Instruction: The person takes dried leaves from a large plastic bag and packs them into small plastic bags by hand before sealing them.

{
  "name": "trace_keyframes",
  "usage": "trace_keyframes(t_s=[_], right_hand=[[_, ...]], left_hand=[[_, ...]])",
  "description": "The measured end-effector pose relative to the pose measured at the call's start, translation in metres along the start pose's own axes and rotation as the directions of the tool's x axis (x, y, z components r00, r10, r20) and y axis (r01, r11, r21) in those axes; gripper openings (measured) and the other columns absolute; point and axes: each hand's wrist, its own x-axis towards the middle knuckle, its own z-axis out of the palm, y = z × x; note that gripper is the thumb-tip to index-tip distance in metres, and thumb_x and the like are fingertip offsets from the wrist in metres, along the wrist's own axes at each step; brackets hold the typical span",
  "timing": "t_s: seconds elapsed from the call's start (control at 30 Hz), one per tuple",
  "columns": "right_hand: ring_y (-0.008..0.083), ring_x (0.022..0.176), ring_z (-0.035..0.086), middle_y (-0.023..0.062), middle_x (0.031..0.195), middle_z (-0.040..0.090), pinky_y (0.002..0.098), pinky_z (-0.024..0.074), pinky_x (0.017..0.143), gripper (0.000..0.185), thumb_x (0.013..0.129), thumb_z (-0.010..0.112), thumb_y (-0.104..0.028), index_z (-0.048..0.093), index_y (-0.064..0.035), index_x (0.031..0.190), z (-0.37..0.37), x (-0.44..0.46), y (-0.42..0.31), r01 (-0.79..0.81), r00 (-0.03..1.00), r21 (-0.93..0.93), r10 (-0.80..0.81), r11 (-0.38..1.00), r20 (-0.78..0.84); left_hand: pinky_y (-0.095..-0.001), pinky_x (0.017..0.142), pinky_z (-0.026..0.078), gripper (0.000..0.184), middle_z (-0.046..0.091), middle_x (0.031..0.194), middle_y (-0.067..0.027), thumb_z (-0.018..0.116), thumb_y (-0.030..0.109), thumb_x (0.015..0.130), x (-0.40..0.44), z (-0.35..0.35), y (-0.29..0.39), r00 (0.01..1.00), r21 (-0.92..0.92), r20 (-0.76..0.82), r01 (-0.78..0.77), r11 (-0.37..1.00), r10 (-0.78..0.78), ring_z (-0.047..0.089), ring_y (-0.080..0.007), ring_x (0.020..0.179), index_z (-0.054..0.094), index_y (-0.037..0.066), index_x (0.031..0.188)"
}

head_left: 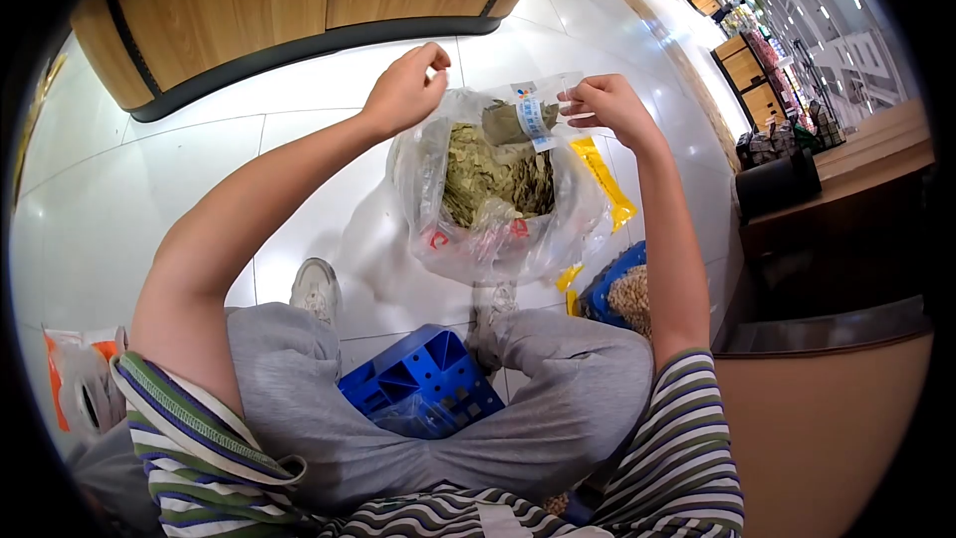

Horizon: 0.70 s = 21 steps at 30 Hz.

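A large clear plastic bag (pixel 423 229) with red print stands open on the floor, filled with dried leaves (pixel 493 184) that look like bay leaves. Over its far side lies a small clear packet (pixel 511 125) of leaves with a blue and white label (pixel 534 118). My right hand (pixel 612 110) pinches the packet's clear end at the right. My left hand (pixel 406 92) is raised above the big bag's left rim, apart from the packet. Its fingers are curled in, and whatever they hold, if anything, does not show.
A blue plastic basket (pixel 423 379) stands between my legs. To the right are a yellow package (pixel 602 184) and a blue basket of pale, nut-like pieces (pixel 629 297). A wooden cabinet (pixel 229 0) stands ahead, a brown counter (pixel 827 418) at right, an orange and white bag (pixel 85 379) at left.
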Motion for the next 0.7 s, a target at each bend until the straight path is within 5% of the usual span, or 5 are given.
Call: trace_keyframes(t_s=[0.13, 0.23, 0.33, 0.47, 0.7], right_hand=[[0.0182, 0.094, 0.065, 0.0133, 0.100, 0.065, 0.0332, 0.0618, 0.081, 0.024, 0.096, 0.057, -0.014, 0.065, 0.0078, 0.096, 0.015, -0.001, -0.001, -0.005, 0.996, 0.120, -0.005, 0.993, 0.087], [0.0189, 0.104, 0.065, 0.0087, 0.106, 0.065, 0.0329, 0.0589, 0.089, 0.028, 0.102, 0.052, -0.021, 0.063, 0.0047, 0.105, 0.040, -0.003, -0.010, -0.034, 0.981, 0.123, 0.009, 0.992, 0.195], [0.0175, 0.103, 0.065, 0.0072, 0.105, 0.064, 0.0311, 0.0590, 0.089, 0.027, 0.102, 0.052, -0.021, 0.062, 0.0039, 0.106, 0.059, -0.003, -0.015, -0.038, 0.971, 0.202, -0.011, 0.979, 0.238], [0.0136, 0.092, 0.064, 0.0084, 0.101, 0.064, 0.0312, 0.0603, 0.085, 0.024, 0.098, 0.058, -0.016, 0.064, 0.0068, 0.099, 0.063, -0.005, -0.016, -0.074, 0.969, 0.390, -0.026, 0.918, 0.246], [0.0114, 0.094, 0.063, 0.0069, 0.107, 0.066, 0.0280, 0.0557, 0.083, 0.034, 0.096, 0.064, -0.016, 0.064, 0.0061, 0.122, 0.067, -0.019, -0.015, 0.169, 0.921, 0.160, -0.213, 0.973, 0.326]], left_hand=[[-0.0462, 0.099, 0.044, 0.072, 0.056, 0.124, -0.0184, 0.075, 0.042, 0.079, -0.014, 0.012, 0.032, 0.932, 0.275, 0.047, -0.359, 0.892, 0.360, 0.057, -0.0351, 0.113, 0.050, 0.004, 0.134], [-0.0536, 0.111, 0.033, 0.104, 0.048, 0.136, -0.0196, 0.081, 0.050, 0.068, -0.020, 0.027, 0.049, 0.875, 0.403, 0.082, -0.468, 0.787, 0.478, 0.047, -0.0365, 0.128, 0.033, 0.008, 0.150], [-0.0567, 0.116, 0.026, 0.115, 0.044, 0.140, -0.0204, 0.083, 0.049, 0.064, -0.023, 0.036, 0.051, 0.919, 0.463, 0.133, -0.388, 0.797, 0.371, 0.042, -0.0379, 0.132, 0.024, 0.009, 0.155], [-0.0482, 0.106, 0.037, 0.109, 0.051, 0.126, -0.0200, 0.084, 0.038, 0.064, -0.015, 0.031, 0.045, 0.942, 0.386, 0.157, -0.335, 0.860, 0.297, 0.051, -0.0360, 0.118, 0.029, 0.000, 0.150], [-0.0431, 0.095, 0.044, 0.095, 0.055, 0.117, -0.0181, 0.084, 0.039, 0.065, -0.015, 0.023, 0.043, 0.935, 0.271, 0.196, -0.341, 0.900, 0.295, 0.056, -0.0348, 0.109, 0.042, -0.004, 0.138]])
